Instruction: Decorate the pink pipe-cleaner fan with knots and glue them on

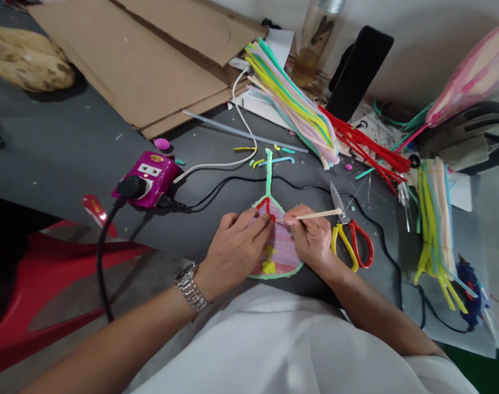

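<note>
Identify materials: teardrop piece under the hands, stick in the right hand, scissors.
The teardrop piece looks like thin glossy plastic sheet, streaked pink and violet; its green rim may be a soft moulded strip. The stick in the right hand looks like bare, matte pale wood. The scissors show sheeny steel-like blades and glossy moulded plastic handles, red and yellow.

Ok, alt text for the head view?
Two bare hands work on a green-edged leaf-shaped craft on a dark table: the left hand touches its red strip, and the right hand holds a wooden stick. Scissors, coloured strips and a pink power strip lie nearby.
</note>
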`<state>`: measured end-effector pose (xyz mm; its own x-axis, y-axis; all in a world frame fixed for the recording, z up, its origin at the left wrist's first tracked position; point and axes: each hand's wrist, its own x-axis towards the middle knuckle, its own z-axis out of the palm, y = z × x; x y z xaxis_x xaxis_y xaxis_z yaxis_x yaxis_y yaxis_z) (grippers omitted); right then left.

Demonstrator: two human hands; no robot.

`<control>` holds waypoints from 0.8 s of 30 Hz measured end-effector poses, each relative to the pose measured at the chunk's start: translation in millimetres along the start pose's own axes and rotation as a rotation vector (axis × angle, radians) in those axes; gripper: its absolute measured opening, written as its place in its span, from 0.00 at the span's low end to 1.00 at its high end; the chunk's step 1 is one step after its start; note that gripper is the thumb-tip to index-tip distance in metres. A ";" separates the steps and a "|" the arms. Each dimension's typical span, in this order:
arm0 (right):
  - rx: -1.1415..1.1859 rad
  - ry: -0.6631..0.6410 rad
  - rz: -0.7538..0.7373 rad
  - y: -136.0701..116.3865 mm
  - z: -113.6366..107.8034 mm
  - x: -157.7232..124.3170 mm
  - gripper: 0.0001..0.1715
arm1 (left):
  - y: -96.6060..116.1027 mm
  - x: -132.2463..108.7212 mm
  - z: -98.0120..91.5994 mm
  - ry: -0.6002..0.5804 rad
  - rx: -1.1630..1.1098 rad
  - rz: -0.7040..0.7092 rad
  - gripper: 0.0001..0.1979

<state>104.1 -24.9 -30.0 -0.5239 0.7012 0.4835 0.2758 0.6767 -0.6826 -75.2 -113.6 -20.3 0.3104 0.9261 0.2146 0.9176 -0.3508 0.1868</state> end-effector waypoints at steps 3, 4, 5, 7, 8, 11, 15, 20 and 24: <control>-0.003 -0.006 -0.014 0.8 0.0 0.0 0.10 | -0.8 -0.1 1.7 0.022 0.020 0.016 0.15; -0.003 0.000 -0.012 1.1 -0.5 -0.1 0.09 | -1.1 -0.1 2.3 0.029 0.024 0.019 0.15; -0.002 0.016 -0.011 1.4 -1.2 -0.4 0.09 | -1.3 -0.2 2.8 0.033 0.027 0.020 0.15; 0.001 0.071 -0.016 2.3 -2.7 -1.2 0.08 | -1.7 -0.4 3.3 0.032 0.028 0.021 0.15; 0.000 0.100 -0.022 2.8 -3.3 -1.7 0.07 | -1.7 -0.4 3.2 0.032 0.028 0.020 0.15; 0.004 0.143 -0.030 4.3 -3.7 -3.3 0.06 | -1.4 -0.4 2.7 0.028 0.025 0.016 0.14; 0.037 0.106 -0.023 4.8 -2.2 -5.0 0.06 | -1.0 0.0 2.0 0.034 0.017 0.015 0.15; 0.050 0.082 -0.004 1.7 -3.0 -5.2 0.07 | -1.1 -0.5 1.1 0.001 0.007 0.002 0.15; 0.060 0.112 0.032 -0.6 -6.5 -6.6 0.08 | -1.1 -1.8 2.2 -0.016 -0.009 -0.012 0.15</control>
<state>112.6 -28.5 -29.2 -0.4218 0.7449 0.5170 0.2403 0.6416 -0.7284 -76.2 -114.5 -23.0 0.3033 0.9322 0.1973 0.9189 -0.3409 0.1983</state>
